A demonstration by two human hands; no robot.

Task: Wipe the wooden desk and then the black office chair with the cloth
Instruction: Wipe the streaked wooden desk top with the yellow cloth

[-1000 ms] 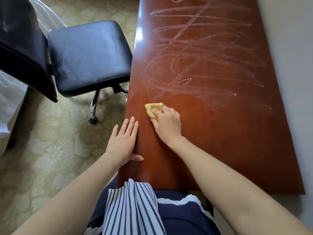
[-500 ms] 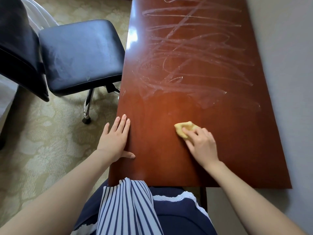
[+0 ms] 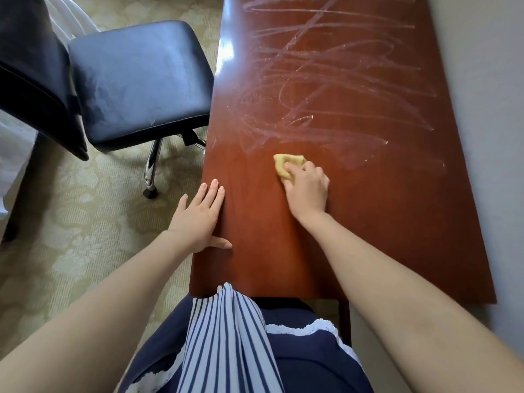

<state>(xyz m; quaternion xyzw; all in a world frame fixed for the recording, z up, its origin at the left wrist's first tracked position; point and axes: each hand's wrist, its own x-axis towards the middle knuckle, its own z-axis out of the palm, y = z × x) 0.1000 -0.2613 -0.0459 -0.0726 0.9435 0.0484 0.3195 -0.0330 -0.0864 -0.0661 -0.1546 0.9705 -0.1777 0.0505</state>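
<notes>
Now the right hand [image 3: 307, 191] presses a crumpled yellow cloth [image 3: 287, 164] under curled fingers onto the wooden desk [image 3: 382, 222]; the left hand [image 3: 198, 219] lies flat, fingers spread, empty, at the desk's edge.

A pale patterned carpet [image 3: 71, 222] covers the floor. A grey wall [image 3: 487, 109] runs along the right. White fabric [image 3: 14, 154], possibly bedding, shows at the left edge.
</notes>
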